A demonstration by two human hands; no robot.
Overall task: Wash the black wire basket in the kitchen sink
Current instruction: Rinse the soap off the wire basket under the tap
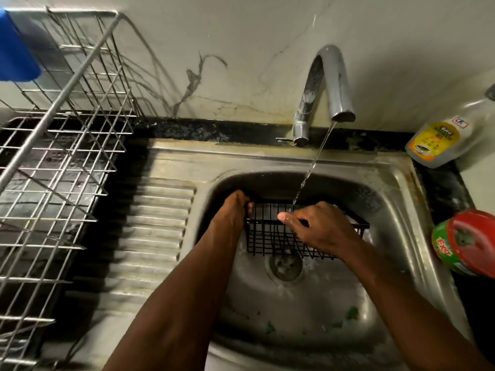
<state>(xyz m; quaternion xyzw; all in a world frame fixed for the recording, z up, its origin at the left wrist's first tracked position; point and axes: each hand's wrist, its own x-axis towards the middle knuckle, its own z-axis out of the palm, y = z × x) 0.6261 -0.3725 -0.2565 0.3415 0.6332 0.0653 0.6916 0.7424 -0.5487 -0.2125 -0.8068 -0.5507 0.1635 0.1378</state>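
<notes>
A person holds the black wire basket [270,236] over the drain [285,265] of the steel kitchen sink [396,210], where the tap's [329,84] thin stream [310,170] falls onto its wires. The left hand [235,212] grips the basket's left end, likely to steady it. The right hand [318,228], set apart from the left, closes over the near rim, apparently to rub it clean.
</notes>
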